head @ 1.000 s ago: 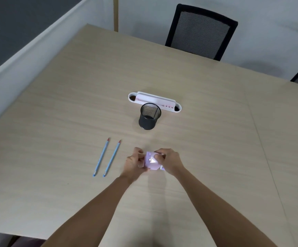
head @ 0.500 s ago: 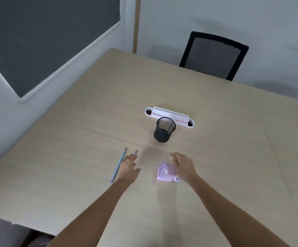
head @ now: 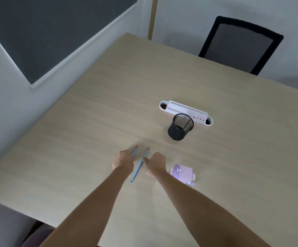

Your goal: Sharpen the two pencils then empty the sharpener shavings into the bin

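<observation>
Two blue pencils with red tips lie side by side on the table. My left hand (head: 123, 160) is curled over the left pencil (head: 134, 151), hiding its lower part. The fingertips of my right hand (head: 155, 162) touch the right pencil (head: 139, 167) near its middle. Whether either hand grips its pencil does not show. The pale purple sharpener (head: 181, 172) stands free on the table just right of my right wrist. The black mesh bin (head: 180, 128) stands upright farther back and to the right.
A long white tray (head: 185, 110) lies right behind the bin. The beige table (head: 91, 122) ends at a wall on the left. A black chair (head: 241, 45) stands at the far side.
Both hands let go of the sharpener, which now rests on the table. Both hands moved left onto the pencils. The camera view tilted up and shifted.
</observation>
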